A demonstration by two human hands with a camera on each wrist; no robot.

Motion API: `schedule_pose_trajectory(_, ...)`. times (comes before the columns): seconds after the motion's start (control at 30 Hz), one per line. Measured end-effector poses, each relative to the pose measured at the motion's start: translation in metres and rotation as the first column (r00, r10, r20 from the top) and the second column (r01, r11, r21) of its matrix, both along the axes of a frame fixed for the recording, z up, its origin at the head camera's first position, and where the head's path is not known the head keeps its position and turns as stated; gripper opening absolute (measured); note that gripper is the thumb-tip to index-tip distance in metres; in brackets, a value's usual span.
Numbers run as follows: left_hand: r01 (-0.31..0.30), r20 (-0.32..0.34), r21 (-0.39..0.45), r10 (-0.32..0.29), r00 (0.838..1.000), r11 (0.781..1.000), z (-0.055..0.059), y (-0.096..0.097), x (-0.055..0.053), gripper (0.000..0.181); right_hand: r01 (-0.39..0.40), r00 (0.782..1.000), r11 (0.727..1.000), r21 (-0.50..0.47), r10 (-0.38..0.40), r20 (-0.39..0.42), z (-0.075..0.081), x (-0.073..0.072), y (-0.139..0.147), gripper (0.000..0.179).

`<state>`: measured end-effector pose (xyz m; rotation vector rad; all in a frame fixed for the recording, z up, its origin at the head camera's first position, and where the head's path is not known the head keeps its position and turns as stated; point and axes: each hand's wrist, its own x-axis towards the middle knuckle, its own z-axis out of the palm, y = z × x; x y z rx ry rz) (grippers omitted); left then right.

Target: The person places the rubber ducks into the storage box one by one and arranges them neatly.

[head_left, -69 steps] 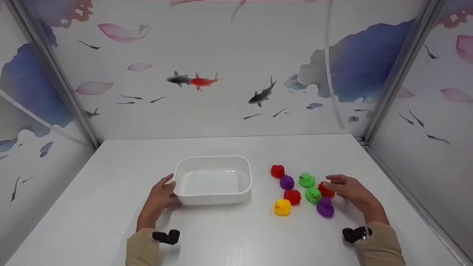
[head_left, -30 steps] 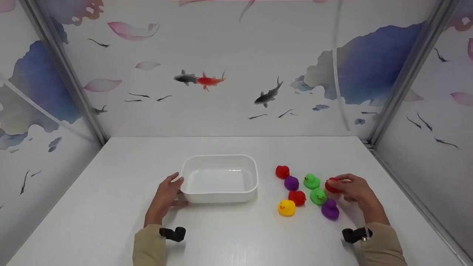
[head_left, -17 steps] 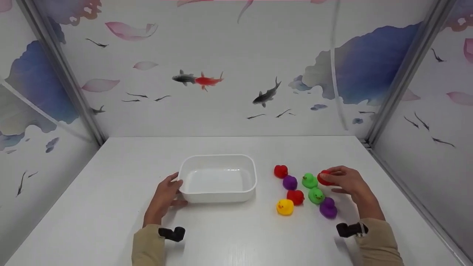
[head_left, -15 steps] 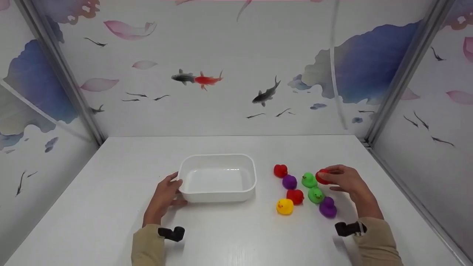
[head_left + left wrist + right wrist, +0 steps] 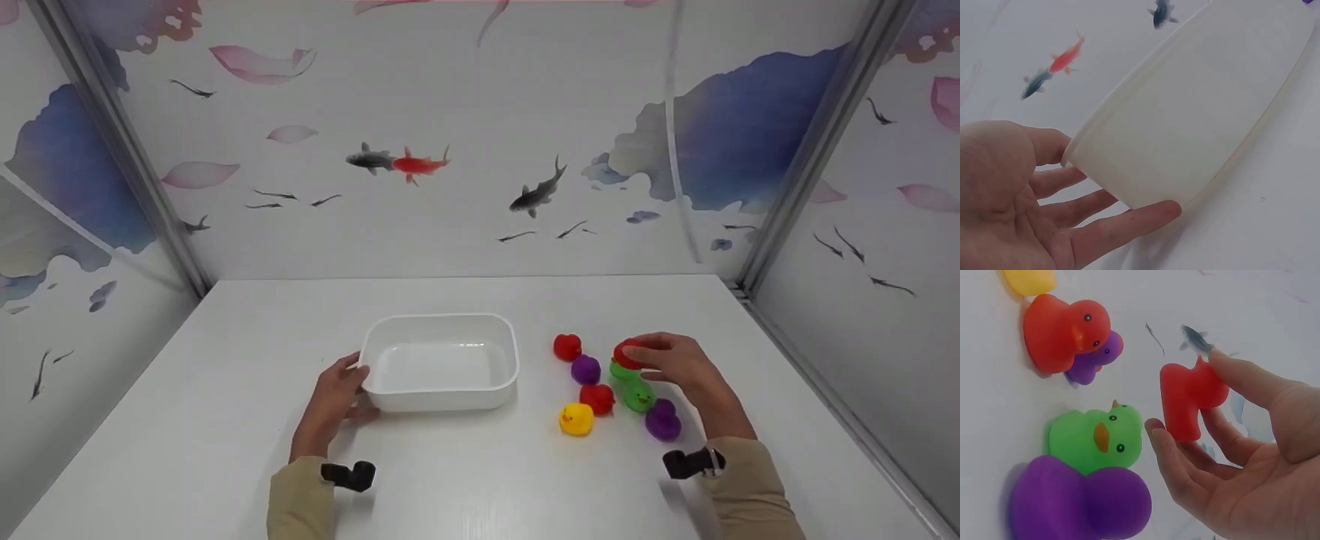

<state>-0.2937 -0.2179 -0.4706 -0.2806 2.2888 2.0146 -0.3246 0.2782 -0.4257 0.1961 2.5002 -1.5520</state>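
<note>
My right hand (image 5: 671, 360) holds a red rubber duck (image 5: 627, 354) between thumb and fingers, raised over the cluster of ducks; the right wrist view shows the held red duck (image 5: 1185, 399) tipped on its side. In the head view it partly covers a green duck (image 5: 621, 370). A second green duck (image 5: 638, 397) and a purple duck (image 5: 663, 420) sit nearer me. At the left end of a white rectangular tub (image 5: 439, 400), my left hand (image 5: 334, 390) rests its spread, mostly straight fingers against the wall and rim, as the left wrist view also shows.
Left of the green ducks stand a red duck (image 5: 567, 347), a purple duck (image 5: 585, 370), another red duck (image 5: 597, 399) and a yellow duck (image 5: 576, 419). The white table (image 5: 465, 480) is bounded by printed panels (image 5: 450, 240) at the back and both sides.
My right hand has closed on the red duck, lifted it and carried it left, over the far green duck. My left hand stays at the tub, and the other ducks keep their places.
</note>
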Motion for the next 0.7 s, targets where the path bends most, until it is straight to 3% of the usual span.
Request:
schedule_pose_trajectory(0.27,-0.008,0.004,-0.021,0.008,1.0,1.0,0.002,-0.002,-0.001,0.053,-0.027,0.999,0.999,-0.03,0.026,-0.037,0.002,-0.004,-0.018,0.061)
schedule_pose_trajectory(0.7,-0.008,0.039,-0.053,0.01,0.999,0.999,0.003,0.002,0.001,0.057,-0.096,0.994,0.995,-0.033,0.095,-0.046,0.015,-0.024,-0.052,0.059)
